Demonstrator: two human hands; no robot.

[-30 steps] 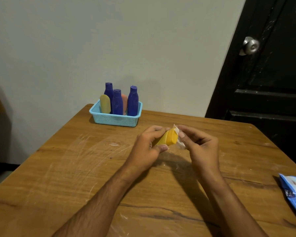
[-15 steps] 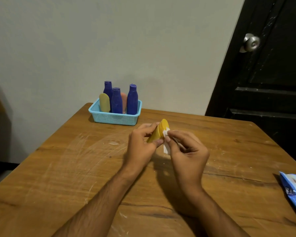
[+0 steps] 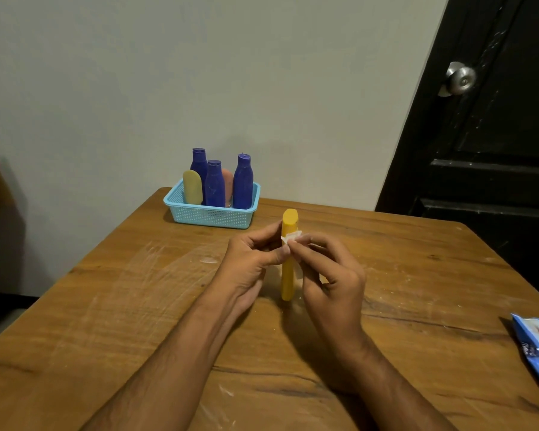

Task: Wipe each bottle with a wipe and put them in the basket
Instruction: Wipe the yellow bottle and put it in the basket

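Five bottles [image 3: 213, 185] in basket [image 3: 210, 216]; one yellow bottle [image 3: 288, 259] outside.

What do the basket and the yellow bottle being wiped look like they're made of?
Basket: probably moulded plastic, matte light blue, with a fine grid of holes in its walls. Yellow bottle: likely opaque plastic, smooth and even in colour with a rounded end.

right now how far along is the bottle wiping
Done: five bottles stand in the blue basket, three purple, one pale yellow, one peach. In hand: the left hand holds the yellow bottle upright while the right hand pinches a white wipe against it. Left: finish wiping it and put it in the basket.
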